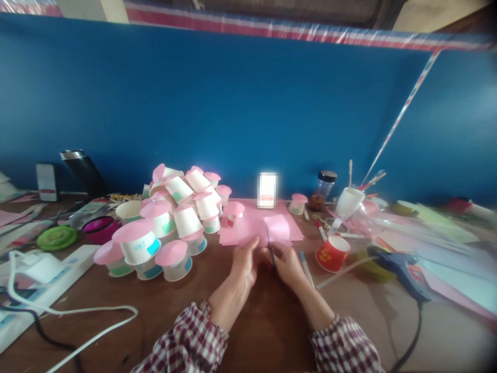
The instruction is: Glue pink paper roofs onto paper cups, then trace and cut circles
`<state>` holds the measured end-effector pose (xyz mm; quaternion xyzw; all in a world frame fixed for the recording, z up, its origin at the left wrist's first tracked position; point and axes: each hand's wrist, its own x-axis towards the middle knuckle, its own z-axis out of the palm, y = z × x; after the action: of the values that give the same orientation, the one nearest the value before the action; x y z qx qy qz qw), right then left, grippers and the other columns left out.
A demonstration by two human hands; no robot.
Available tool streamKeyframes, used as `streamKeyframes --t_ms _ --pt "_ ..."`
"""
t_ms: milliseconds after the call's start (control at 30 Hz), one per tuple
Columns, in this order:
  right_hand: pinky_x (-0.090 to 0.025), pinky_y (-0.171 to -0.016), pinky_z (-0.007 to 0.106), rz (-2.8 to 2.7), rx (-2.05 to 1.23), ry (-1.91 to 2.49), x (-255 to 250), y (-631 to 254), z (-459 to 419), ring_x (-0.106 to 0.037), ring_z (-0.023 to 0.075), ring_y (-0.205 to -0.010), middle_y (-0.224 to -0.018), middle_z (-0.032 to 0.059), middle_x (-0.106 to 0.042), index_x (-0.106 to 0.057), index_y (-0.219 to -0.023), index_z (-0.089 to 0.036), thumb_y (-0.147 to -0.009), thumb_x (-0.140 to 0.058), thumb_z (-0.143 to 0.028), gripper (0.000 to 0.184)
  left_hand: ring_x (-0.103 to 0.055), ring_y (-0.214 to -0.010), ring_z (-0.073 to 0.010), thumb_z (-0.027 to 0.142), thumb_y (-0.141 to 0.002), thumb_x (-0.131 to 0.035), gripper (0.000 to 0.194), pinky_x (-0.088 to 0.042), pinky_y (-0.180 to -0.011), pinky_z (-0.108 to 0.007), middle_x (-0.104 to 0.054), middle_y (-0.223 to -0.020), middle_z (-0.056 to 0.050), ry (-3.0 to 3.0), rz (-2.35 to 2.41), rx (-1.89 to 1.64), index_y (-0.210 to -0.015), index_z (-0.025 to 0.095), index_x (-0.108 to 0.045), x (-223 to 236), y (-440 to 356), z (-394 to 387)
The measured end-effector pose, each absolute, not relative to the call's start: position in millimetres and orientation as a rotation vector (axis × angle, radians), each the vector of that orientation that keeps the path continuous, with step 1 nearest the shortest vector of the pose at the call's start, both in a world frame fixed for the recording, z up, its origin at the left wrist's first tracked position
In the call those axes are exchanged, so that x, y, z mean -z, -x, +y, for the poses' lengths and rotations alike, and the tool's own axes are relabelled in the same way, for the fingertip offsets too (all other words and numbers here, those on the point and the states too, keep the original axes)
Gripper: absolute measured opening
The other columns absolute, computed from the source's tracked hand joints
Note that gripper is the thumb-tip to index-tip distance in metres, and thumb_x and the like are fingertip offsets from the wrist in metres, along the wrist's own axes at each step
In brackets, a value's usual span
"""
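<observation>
My left hand (pixel 244 267) is closed on the near left edge of a sheet of pink paper (pixel 278 229), its thumb lying on top. My right hand (pixel 288 265) is wrapped round a pair of scissors (pixel 273 254) whose thin blades point away from me into the paper. To the right of the blades, part of the sheet curls up. Under and behind it, more pink sheets (pixel 289 211) lie flat on the table. A small paper cup with a pink top (pixel 235 208) stands on their left side. My fingers hide most of the scissor handles.
Many white paper cups with pink tops (pixel 155 217) are heaped at left. A power strip (pixel 81 261) and white cable (pixel 101 309) lie nearer. At right are a red paper cup (pixel 333 254), a blue glue gun (pixel 399 269) and a jar (pixel 324 189). A blue partition (pixel 233 103) stands behind.
</observation>
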<state>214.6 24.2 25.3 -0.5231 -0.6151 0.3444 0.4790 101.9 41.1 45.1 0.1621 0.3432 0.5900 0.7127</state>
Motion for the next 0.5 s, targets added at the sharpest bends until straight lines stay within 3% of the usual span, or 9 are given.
streamKeyframes --t_ms 400,500 --pt "-0.037 -0.048 0.023 -1.47 -0.839 1.256 -23.0 -215.5 25.1 -0.05 0.0135 -0.05 -0.054 -0.0013 -0.057 -0.069 -0.077 -0.016 -0.075 -0.061 -0.03 0.016 -0.059 -0.045 -0.0122 0.014 -0.069 -0.069 0.012 -0.052 -0.047 -0.022 -0.06 -0.05 -0.001 -0.395 0.833 -1.323 -0.065 0.011 -0.057 -47.0 -103.3 38.1" --pt "-0.036 -0.045 0.022 -1.391 -0.882 1.231 -26.5 -214.7 24.5 -0.048 0.0121 -0.046 -0.048 -0.0033 -0.053 -0.067 -0.076 -0.016 -0.076 -0.063 -0.034 0.019 -0.063 -0.054 -0.0122 0.014 -0.07 -0.067 0.009 -0.054 -0.055 -0.023 -0.064 -0.061 -0.002 -0.444 0.884 -1.346 -0.075 0.012 -0.059 -43.6 -99.1 38.2"
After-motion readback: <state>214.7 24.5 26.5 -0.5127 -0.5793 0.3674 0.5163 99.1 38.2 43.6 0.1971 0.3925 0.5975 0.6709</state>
